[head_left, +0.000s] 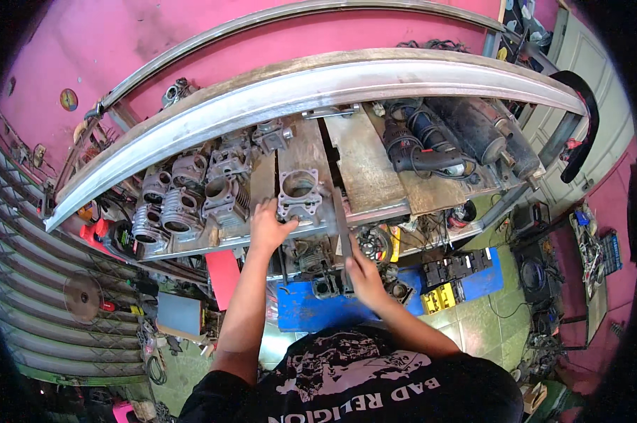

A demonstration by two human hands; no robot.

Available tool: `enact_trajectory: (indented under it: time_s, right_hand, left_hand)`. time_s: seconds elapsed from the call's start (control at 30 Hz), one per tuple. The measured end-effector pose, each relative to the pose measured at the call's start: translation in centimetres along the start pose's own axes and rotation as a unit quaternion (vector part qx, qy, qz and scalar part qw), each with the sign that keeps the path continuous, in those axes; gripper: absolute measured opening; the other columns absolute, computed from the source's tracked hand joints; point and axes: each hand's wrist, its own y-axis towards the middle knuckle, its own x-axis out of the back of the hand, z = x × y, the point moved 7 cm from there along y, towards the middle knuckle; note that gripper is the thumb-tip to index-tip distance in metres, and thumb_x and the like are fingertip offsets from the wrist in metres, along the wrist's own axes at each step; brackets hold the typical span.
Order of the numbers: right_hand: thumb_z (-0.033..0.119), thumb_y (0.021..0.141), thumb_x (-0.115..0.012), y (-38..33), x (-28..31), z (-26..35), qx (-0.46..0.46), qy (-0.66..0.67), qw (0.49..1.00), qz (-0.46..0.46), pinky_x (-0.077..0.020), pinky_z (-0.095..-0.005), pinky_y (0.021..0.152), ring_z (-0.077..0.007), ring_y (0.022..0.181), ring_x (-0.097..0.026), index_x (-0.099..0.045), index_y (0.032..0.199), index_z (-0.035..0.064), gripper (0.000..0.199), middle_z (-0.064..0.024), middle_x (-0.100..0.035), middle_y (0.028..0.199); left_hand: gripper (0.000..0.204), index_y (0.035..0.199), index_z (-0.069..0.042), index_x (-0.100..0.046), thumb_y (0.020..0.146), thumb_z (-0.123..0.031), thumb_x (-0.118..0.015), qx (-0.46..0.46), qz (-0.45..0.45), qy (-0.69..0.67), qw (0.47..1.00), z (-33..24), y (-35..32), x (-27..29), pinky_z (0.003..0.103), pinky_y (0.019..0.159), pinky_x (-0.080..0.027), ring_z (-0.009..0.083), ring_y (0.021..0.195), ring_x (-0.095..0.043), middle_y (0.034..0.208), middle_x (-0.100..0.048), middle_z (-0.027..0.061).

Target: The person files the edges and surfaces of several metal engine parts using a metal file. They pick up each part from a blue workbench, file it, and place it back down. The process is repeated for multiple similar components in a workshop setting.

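Note:
A grey metal engine cylinder block (pixel 301 206) with a round bore sits on the wooden shelf (pixel 368 166), near its front edge. My left hand (pixel 267 224) is at the block's front left corner, thumb along the front and fingers against the left side. In my right hand (pixel 365 276) is a long, flat, dark bar that looks like a file (pixel 342 229). My fingers close around its lower end, and its upper part reaches up beside the block's right side. What the file touches there cannot be made out.
Several finned cylinder blocks (pixel 181 208) stand to the left on the shelf. Corded power tools (pixel 427 151) and dark metal canisters (pixel 473 130) lie to the right. A pale metal beam (pixel 318 81) crosses above. Below are a blue board (pixel 297 308) with engine parts and a yellow battery (pixel 439 298).

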Motion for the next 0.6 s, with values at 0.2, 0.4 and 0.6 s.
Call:
enact_trajectory:
  time_s: [0.2,0.4,0.6]
  right_hand:
    - [0.023,0.111,-0.051,2.4,-2.3,2.6,0.068,-0.079,0.989,-0.108,-0.0496,-0.0305,0.067,-0.0128,0.072,-0.055,-0.026,0.167,0.0071,0.063,-0.0066,-0.062,0.083]
    - [0.023,0.11,-0.052,3.4,-3.9,2.3,-0.002,-0.139,0.978,-0.156,-0.0525,-0.0419,0.069,-0.0255,0.071,-0.065,-0.022,0.167,0.0046,0.067,-0.0184,-0.068,0.085]
    - [0.014,0.104,-0.057,-2.6,-5.0,2.6,0.044,-0.205,0.959,-0.192,-0.0531,-0.0433,0.064,-0.0321,0.065,-0.068,-0.026,0.165,0.004,0.07,-0.0188,-0.067,0.078]
  left_hand:
    - [0.061,0.106,0.004,-0.066,0.071,-0.041,-0.089,0.005,-0.026,0.026,0.999,-1.9,-0.2,0.7,0.054,0.096,-0.05,0.0428,0.111,-0.062,0.113,-0.068,0.0242]
    - [0.067,0.118,0.001,-0.059,0.078,-0.045,-0.086,0.06,-0.006,0.091,0.994,-4.5,-1.4,0.4,0.059,0.1,-0.043,0.0386,0.121,-0.057,0.121,-0.063,0.0188]
    - [0.064,0.114,0.0,-0.062,0.08,-0.05,-0.082,0.107,-0.042,0.061,0.992,-4.1,-1.9,0.2,0.059,0.096,-0.041,0.0379,0.12,-0.057,0.115,-0.064,0.0186]
